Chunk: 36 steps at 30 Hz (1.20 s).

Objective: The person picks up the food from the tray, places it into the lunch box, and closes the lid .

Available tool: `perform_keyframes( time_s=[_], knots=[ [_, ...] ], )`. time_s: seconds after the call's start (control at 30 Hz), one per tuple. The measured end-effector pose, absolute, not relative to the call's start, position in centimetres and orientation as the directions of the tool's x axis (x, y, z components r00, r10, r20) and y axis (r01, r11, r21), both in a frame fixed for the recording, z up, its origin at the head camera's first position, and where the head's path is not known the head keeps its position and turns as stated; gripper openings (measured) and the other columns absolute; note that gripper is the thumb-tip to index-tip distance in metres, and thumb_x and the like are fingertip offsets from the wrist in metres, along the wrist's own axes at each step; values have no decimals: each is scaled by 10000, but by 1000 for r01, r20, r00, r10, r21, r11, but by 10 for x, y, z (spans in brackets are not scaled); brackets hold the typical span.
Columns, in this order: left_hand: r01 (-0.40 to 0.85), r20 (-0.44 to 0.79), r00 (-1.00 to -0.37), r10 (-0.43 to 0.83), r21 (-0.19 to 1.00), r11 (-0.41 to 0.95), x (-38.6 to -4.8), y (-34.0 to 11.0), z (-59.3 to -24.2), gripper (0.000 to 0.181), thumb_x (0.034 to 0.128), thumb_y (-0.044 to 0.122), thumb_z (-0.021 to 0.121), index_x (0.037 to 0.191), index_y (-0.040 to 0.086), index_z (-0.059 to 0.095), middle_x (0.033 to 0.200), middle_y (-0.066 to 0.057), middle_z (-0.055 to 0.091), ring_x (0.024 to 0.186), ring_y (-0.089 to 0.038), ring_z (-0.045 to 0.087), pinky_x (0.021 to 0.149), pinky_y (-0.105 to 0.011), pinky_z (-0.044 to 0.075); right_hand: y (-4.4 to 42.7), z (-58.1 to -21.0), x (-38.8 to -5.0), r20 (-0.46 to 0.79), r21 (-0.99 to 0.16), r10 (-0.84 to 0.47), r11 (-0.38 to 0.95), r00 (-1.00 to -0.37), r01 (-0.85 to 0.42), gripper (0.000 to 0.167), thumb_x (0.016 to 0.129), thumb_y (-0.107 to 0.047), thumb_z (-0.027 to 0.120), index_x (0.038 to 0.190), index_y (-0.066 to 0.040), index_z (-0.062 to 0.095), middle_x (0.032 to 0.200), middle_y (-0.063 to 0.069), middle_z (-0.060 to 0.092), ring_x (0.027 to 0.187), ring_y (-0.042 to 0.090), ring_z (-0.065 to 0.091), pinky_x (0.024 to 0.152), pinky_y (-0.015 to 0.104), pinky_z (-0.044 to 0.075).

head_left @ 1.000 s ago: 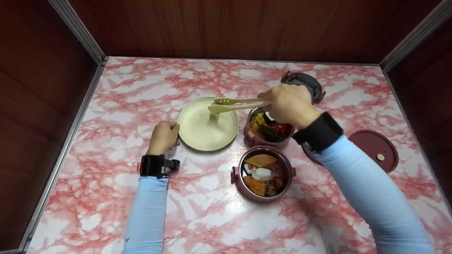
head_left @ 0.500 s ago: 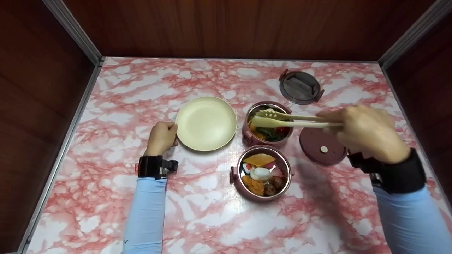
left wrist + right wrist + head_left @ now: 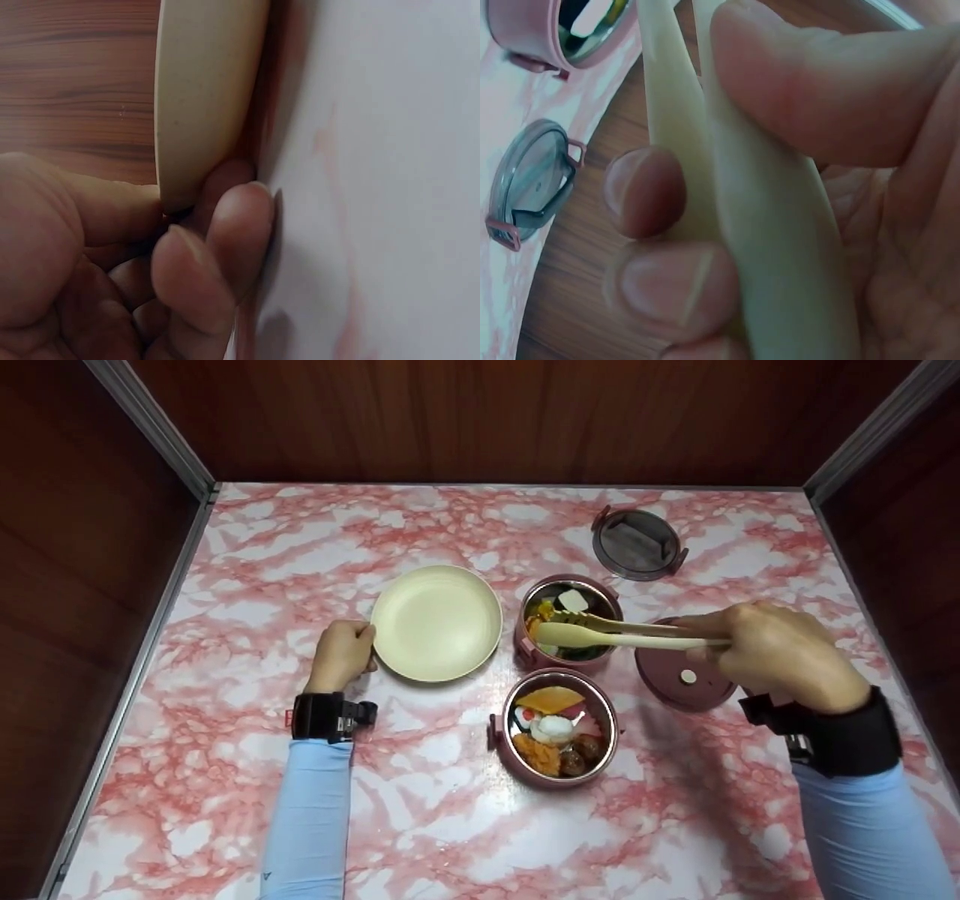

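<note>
My left hand pinches the left rim of a pale cream plate. In the left wrist view the thumb is at the plate's rim and the curled fingers lie beneath its edge. My right hand grips pale yellow-green tongs by the handles. Their tips are over the farther round pink lunch container and hide part of its food. A pale square piece shows in there beside yellow and green food. Whether the tongs hold anything, I cannot tell.
A second pink container with several foods, among them brown balls, stands nearer. Behind lies a grey clear lid with clips. A maroon lid is partly under my right hand. Wooden walls border the marbled tabletop.
My right hand has carried the tongs rightward from above the plate to the farther container, and their tips have then shifted slightly nearer. The left hand has stayed at the plate's rim.
</note>
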<state>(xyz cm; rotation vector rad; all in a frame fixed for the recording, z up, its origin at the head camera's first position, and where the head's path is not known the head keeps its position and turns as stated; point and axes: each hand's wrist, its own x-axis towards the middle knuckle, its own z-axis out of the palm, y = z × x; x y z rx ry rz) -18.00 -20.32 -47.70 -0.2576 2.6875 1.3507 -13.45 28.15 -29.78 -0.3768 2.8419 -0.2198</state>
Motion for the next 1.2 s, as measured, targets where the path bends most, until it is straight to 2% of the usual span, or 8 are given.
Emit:
perform_keyframes(
  time_s=[0.17, 0.3, 0.4, 0.5, 0.63, 0.77, 0.97, 1.2],
  knots=[
    [-202, -180, -979, -97, 774, 600, -180, -203, -476, 339, 1038, 216, 475, 840, 55, 699, 623, -133, 643, 507, -204, 608, 426, -266, 433, 284, -299, -135, -209, -210, -261, 953, -942, -217, 432, 892, -308, 684, 1318, -365, 644, 688, 4, 570, 470, 204, 463, 437, 366, 337],
    [-204, -183, -978, -96, 773, 601, -180, -203, -476, 348, 1040, 223, 473, 828, 55, 693, 613, -125, 637, 498, -196, 594, 426, -272, 434, 289, -303, -132, -146, -231, -248, 950, -958, -211, 416, 898, -284, 692, 1312, -311, 659, 759, 10, 612, 584, 213, 491, 479, 362, 342],
    [-207, -187, -978, -97, 776, 596, -180, -203, -476, 344, 1039, 222, 472, 839, 52, 694, 613, -120, 636, 495, -190, 589, 426, -273, 432, 293, -308, -128, -77, -269, -205, 946, -976, -178, 406, 927, -365, 685, 1328, -308, 649, 860, 53, 665, 685, 247, 522, 539, 393, 359],
    [-210, -188, -977, -100, 779, 591, -180, -203, -477, 340, 1038, 221, 473, 848, 48, 696, 615, -120, 636, 498, -195, 592, 425, -271, 432, 295, -317, -125, 0, -337, -149, 931, -989, -140, 436, 936, -427, 668, 1355, -314, 624, 1036, 123, 700, 786, 291, 563, 611, 443, 374],
    [-213, -191, -977, -100, 783, 584, -180, -203, -477, 346, 1038, 220, 475, 822, 43, 680, 614, -121, 633, 504, -204, 594, 428, -270, 431, 293, -332, -125, 115, -392, -114, 908, -987, -150, 468, 914, -358, 720, 1364, -284, 616, 1175, 160, 685, 807, 303, 579, 629, 465, 368],
    [-212, -189, -977, -102, 783, 585, -180, -203, -476, 342, 1039, 219, 477, 819, 48, 676, 615, -123, 630, 509, -208, 600, 428, -270, 433, 286, -345, -127, 194, -385, -138, 900, -971, -205, 480, 887, -278, 762, 1347, -229, 636, 1135, 187, 694, 726, 312, 575, 564, 458, 361],
    [-215, -187, -976, -108, 785, 582, -179, -203, -476, 329, 1038, 224, 481, 861, 47, 695, 624, -125, 630, 514, -203, 613, 428, -263, 432, 269, -359, -127, 201, -381, -191, 888, -961, -256, 474, 896, -268, 752, 1351, -199, 634, 1120, 172, 703, 741, 321, 612, 548, 498, 409],
    [-224, -200, -974, -106, 783, 580, -180, -203, -475, 320, 1040, 232, 476, 938, 49, 718, 630, -127, 640, 504, -188, 602, 432, -259, 432, 260, -363, -138, 226, -349, -281, 870, -933, -347, 460, 896, -225, 745, 1344, -205, 641, 925, 93, 724, 666, 276, 589, 511, 446, 404]
  ],
)
